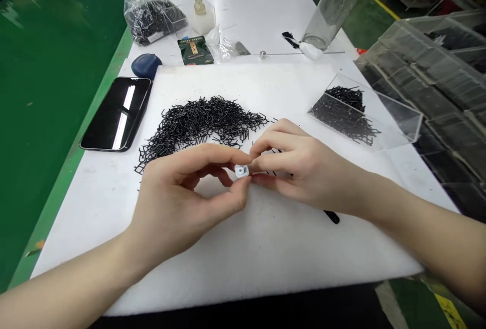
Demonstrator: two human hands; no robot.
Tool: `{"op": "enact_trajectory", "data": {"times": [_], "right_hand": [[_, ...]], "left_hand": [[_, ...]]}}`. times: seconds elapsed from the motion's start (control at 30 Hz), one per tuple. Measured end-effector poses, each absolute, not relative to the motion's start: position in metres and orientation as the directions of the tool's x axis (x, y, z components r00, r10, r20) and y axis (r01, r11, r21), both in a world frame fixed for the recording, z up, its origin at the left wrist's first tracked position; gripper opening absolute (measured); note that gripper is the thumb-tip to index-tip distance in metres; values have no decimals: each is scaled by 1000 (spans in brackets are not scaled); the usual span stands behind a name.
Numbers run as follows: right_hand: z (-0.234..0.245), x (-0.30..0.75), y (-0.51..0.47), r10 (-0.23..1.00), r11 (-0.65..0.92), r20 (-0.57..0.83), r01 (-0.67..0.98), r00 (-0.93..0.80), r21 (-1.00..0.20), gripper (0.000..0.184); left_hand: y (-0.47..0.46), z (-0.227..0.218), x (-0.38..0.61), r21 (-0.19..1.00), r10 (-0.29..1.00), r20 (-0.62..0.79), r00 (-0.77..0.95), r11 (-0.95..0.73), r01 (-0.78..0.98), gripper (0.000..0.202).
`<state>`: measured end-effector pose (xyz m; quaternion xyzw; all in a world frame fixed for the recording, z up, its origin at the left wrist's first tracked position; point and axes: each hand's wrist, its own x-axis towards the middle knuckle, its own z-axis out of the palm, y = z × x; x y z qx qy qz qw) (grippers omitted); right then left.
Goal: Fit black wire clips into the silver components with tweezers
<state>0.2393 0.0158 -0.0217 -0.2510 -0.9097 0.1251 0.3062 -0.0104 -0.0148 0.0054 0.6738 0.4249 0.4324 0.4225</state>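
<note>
My left hand (180, 197) pinches a small whitish piece (242, 170) with a dark square spot in its end, between thumb and forefinger. From the other side, the closed fingertips of my right hand (304, 164) meet the same piece; whether they also hold something tiny cannot be seen. Both hands are above a white foam sheet (266, 258). Just beyond them spreads a heap of thin, bent black pins (201, 119). A few loose pins show under my right hand, and the rounded black end of a tool (332, 216) pokes out below its wrist.
At left lie a phone (116, 114) and a blue rounded object (146, 66). A clear tray (412, 129) of black pins sits at right. Farther back are a bag of black parts (152, 17), a green packet (195, 50), a small bottle (199, 4) and a glass cylinder (334, 7).
</note>
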Motion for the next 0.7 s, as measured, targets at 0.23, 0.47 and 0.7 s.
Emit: {"op": "enact_trajectory", "data": {"times": [0.23,0.47,0.7], "right_hand": [[-19,237,18,528,848,517,383,-673,-367,16],[-11,247,13,857,486,391,272,-337,-831,13],[-6,244,10,903,378,323,167,-283,-911,18]], "left_hand": [[-12,7,-15,999,978,32,206,-40,36,38],[-5,2,-15,977,981,-33,193,72,-202,49],[-9,8,-18,959,962,-68,263,136,-250,42]]}}
